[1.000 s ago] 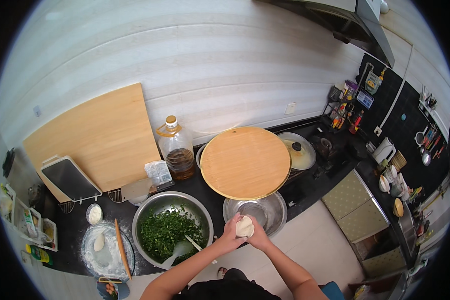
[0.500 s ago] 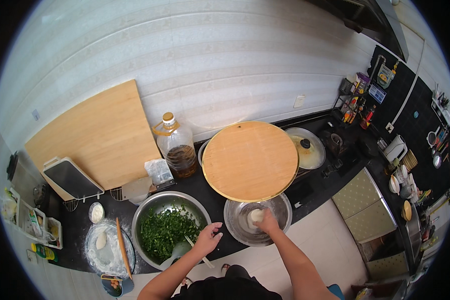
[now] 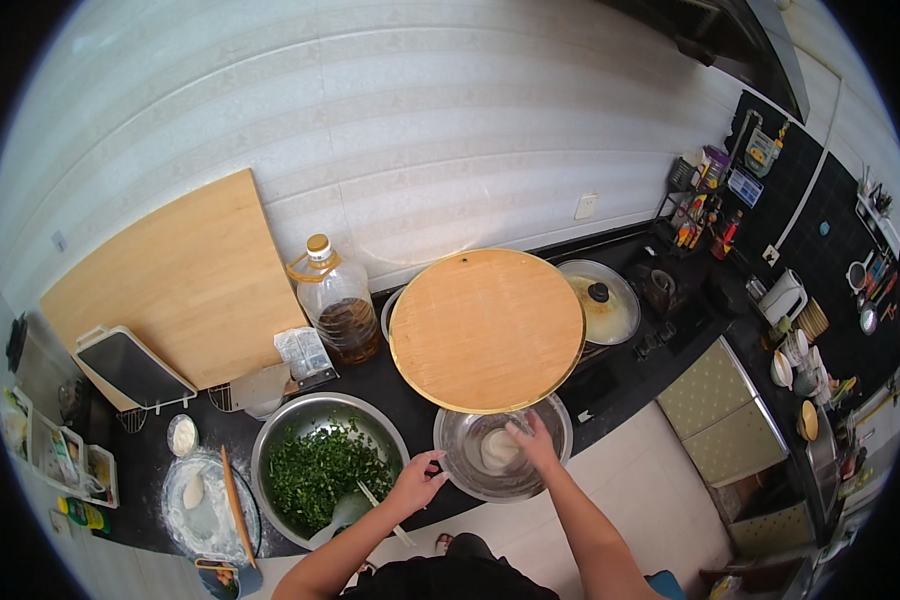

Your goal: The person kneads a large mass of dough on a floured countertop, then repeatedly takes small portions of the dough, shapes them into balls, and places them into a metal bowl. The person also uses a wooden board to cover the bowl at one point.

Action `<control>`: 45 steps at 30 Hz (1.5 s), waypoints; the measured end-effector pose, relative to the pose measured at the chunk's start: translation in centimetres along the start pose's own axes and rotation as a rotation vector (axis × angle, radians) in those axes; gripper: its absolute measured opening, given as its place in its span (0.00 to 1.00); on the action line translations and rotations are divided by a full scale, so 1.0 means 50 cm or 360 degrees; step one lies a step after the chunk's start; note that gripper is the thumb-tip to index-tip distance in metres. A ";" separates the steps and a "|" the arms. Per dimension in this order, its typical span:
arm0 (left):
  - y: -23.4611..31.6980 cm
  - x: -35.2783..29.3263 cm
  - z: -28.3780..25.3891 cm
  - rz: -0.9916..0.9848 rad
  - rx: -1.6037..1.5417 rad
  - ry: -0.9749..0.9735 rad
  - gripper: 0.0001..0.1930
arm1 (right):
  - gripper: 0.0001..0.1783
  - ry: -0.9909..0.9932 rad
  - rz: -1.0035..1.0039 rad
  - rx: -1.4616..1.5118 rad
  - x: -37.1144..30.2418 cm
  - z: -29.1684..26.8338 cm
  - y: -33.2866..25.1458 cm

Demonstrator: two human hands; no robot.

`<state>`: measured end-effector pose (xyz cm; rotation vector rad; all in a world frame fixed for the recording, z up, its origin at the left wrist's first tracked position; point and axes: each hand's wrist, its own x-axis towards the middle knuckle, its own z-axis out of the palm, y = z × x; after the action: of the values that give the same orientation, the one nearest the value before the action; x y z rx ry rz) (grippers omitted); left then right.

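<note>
A pale lump of dough (image 3: 498, 449) rests in a shiny metal bowl (image 3: 562, 462) near the counter's front edge. My right hand (image 3: 535, 440) hovers over the right side of that bowl, fingers spread and apart from the dough. At the bowl's left rim, my left hand (image 3: 422, 483) has its thumb and fingers closed on the edge. Left of it sits a larger steel bowl (image 3: 261, 470) of chopped green leaves (image 3: 328, 470), with chopsticks (image 3: 390, 518) and a greenish scoop-like utensil (image 3: 348, 512) leaning in it.
A round wooden board (image 3: 487, 330) overhangs the dough bowl's far rim. Right of it stands a lidded pan (image 3: 608, 315). At left lie a floured round tray (image 3: 195, 515) with a dough piece, and a rolling pin (image 3: 235, 500). An oil jug (image 3: 340, 310) stands behind.
My right hand has let go of the dough, which now lies in the bowl, and has opened. My left hand has come to the bowl's left rim. The view has shifted slightly.
</note>
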<state>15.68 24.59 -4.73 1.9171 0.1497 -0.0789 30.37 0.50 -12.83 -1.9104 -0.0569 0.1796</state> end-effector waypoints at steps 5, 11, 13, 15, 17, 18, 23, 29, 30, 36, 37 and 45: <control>-0.022 0.001 0.002 -0.0086 -0.0037 -0.0012 0.21 | 0.15 0.0105 0.0523 0.1247 0.041 -0.029 -0.139; -0.048 -0.009 0.033 -0.0159 -0.0090 -0.0143 0.21 | 0.10 0.0098 0.0432 0.1393 0.078 -0.032 -0.141; -0.048 -0.012 0.044 -0.0214 -0.0143 -0.0215 0.21 | 0.11 0.0097 0.0339 0.1337 0.072 -0.031 -0.146; -0.040 -0.009 0.049 -0.0220 -0.0017 -0.0255 0.22 | 0.12 0.0110 0.0283 0.1322 0.060 -0.032 -0.154; -0.036 -0.005 0.049 -0.0234 0.0054 -0.0290 0.22 | 0.13 0.0126 0.0273 0.1361 0.040 -0.028 -0.168; -0.036 -0.002 0.048 -0.0242 0.0059 -0.0307 0.23 | 0.14 0.0119 0.0259 0.1376 0.028 -0.029 -0.177; -0.028 -0.003 0.022 -0.0537 -0.0640 0.0156 0.34 | 0.17 0.0038 0.0242 0.1425 -0.053 -0.048 -0.184; 0.023 -0.015 -0.085 -0.0285 -0.1129 0.0668 0.21 | 0.18 -0.0060 0.0292 0.1397 -0.209 -0.070 -0.190; 0.000 -0.023 -0.101 -0.0273 -0.1209 0.0695 0.19 | 0.18 -0.0098 0.0318 0.1388 -0.236 -0.070 -0.193; 0.035 -0.117 -0.118 -0.0208 -0.0902 0.0604 0.16 | 0.19 -0.0093 0.0493 0.1326 -0.357 -0.078 -0.153; 0.036 -0.119 -0.110 -0.0177 -0.0943 0.0618 0.16 | 0.19 -0.0094 0.0500 0.1348 -0.367 -0.078 -0.146; -0.051 -0.067 -0.046 -0.0060 -0.0657 0.0557 0.14 | 0.18 -0.0119 0.0553 0.0995 -0.361 -0.115 -0.079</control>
<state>11.96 27.38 -5.87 1.5014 0.4054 0.2471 13.64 -5.78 -5.46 -1.2762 0.2562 0.4477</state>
